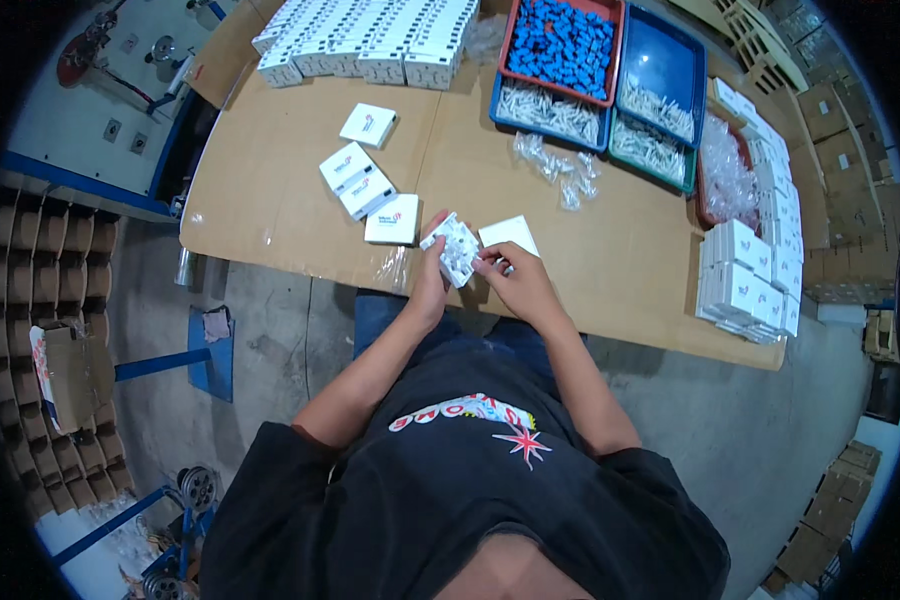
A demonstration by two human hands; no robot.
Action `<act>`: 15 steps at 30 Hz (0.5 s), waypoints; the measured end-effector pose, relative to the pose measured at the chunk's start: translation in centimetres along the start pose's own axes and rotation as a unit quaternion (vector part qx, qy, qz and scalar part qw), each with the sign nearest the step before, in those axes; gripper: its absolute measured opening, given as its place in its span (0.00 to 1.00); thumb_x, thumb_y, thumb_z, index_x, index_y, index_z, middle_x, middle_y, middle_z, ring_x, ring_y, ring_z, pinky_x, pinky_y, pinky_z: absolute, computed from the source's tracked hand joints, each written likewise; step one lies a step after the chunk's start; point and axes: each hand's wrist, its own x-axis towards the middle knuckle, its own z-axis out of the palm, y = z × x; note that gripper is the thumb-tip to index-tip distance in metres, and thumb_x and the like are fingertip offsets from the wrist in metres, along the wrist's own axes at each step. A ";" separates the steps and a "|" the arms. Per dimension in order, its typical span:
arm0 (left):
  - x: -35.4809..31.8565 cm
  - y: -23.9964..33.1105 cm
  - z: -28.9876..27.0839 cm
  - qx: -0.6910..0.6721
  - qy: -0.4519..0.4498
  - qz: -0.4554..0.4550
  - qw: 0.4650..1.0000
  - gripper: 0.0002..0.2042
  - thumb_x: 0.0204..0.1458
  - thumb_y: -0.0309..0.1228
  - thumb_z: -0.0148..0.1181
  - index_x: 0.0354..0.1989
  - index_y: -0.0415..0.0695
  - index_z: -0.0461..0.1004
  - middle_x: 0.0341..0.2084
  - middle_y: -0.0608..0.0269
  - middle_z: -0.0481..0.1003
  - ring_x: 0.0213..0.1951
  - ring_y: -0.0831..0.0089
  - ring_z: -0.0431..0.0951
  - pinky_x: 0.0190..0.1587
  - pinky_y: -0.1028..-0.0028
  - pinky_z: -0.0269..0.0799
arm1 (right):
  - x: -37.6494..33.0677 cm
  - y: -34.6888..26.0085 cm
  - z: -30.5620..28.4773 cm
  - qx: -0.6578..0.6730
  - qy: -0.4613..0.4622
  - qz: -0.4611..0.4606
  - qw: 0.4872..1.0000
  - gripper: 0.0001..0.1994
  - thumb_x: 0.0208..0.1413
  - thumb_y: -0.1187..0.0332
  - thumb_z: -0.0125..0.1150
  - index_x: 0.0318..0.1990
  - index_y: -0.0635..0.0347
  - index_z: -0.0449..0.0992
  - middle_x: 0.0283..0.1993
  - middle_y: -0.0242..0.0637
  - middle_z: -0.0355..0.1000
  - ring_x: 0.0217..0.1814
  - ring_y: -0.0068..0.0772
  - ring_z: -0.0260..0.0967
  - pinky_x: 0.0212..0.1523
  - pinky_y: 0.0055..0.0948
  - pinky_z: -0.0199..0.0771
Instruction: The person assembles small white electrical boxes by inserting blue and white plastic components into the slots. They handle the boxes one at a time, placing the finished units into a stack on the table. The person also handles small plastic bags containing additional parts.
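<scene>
My left hand point(430, 280) grips a small white box point(454, 256) near the table's front edge. Its upper side shows pale, clear-looking pieces that are too small to make out. The fingers of my right hand point(526, 288) are pinched together at the box's right edge; whatever is between them is hidden. Just beyond that hand a plain white box or lid point(511, 232) lies on the table, partly covered by the fingers. Left of my left hand sits a white printed box point(393, 220), with a few similar boxes point(358, 180) farther off.
Cardboard covers the table point(260, 190). White boxes stand in rows point(370, 45) at the back and in a stack point(745, 275) at the right. Trays hold blue pieces point(562, 45) and white pieces point(550, 110). Small clear bags point(560, 170) lie before them; a reddish bin point(705, 205) holds clear plastic.
</scene>
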 end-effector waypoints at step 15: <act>-0.8 0.3 -0.9 0.183 -0.082 0.045 0.979 0.28 0.59 0.30 0.43 0.71 0.46 0.54 0.56 0.54 0.68 0.55 0.70 0.70 0.61 0.70 0.64 | -0.2 2.2 3.0 0.182 -0.054 0.057 0.980 0.08 0.58 0.68 0.68 0.38 0.65 0.82 0.29 0.30 0.78 0.29 0.17 0.70 0.32 0.23 0.71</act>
